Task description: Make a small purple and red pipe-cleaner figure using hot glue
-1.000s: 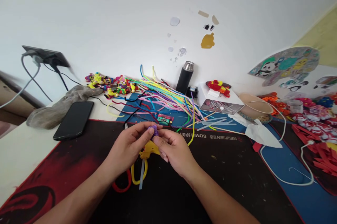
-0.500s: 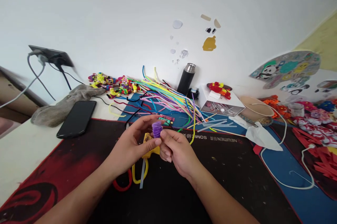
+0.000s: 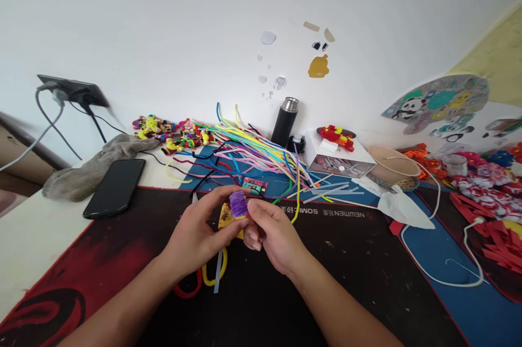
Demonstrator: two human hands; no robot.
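Note:
A small purple roll of coiled pipe cleaner (image 3: 238, 204) is held up between my two hands above the dark mat. My left hand (image 3: 199, 227) pinches it from the left, thumb below and fingers curved behind. From the right, my right hand (image 3: 273, 230) grips its side between thumb and forefinger, the other fingers curled in. A little yellow shows along the roll's lower edge. Behind and under my hands lies a stained yellow glue gun (image 3: 225, 216), mostly hidden, with a translucent glue stick (image 3: 218, 273) trailing toward me. Scissors with red and yellow handles (image 3: 203, 273) lie partly under my left hand.
Loose pipe cleaners (image 3: 248, 146) are heaped behind the mat, beside a black thermos (image 3: 284, 121) and a white drawer box (image 3: 342, 159). A phone (image 3: 115, 188) lies at left. Glue sticks (image 3: 336, 192), a tissue (image 3: 403, 208) and a white cable (image 3: 440, 283) are at right.
The purple roll has tilted and turned between my fingers, exposing the yellow at its lower edge. Both hands stay on it. The view has shifted slightly.

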